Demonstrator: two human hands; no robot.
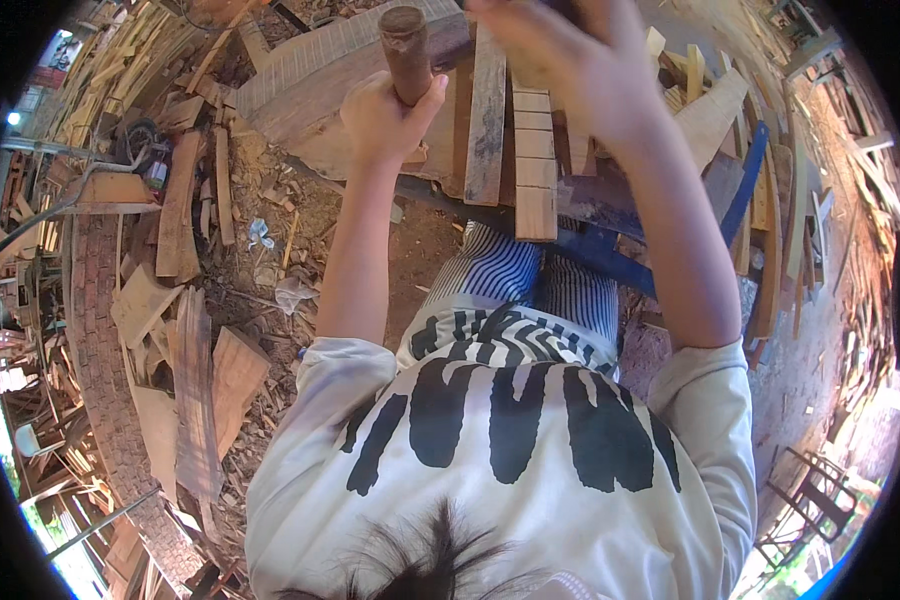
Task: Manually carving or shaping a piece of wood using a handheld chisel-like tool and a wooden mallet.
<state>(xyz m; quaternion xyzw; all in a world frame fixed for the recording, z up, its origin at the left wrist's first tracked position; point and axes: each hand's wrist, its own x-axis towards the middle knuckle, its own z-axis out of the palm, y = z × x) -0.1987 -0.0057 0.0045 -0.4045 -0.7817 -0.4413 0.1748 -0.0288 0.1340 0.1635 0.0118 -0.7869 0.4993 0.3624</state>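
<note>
My left hand (388, 125) is closed around a thick, round brown wooden handle (406, 50) that stands up out of the fist, its end darkened. What the lower part of it joins is hidden by the hand. At the top edge my right hand (595, 75) is raised, smeared by motion and partly cut off, so its fingers do not show clearly. Below and between the hands lies a pale wood strip (536, 190) crossed by several dark lines. Beside it is a weathered grey-brown board (486, 125). Both point toward my lap.
A large wood slab (315, 130) lies beyond my left hand. Blue metal bars (610, 262) run past my knees and up the right. Offcuts (192, 390) and wood chips litter the ground on the left, near a brick edging (100, 370). More planks (765, 220) stack on the right.
</note>
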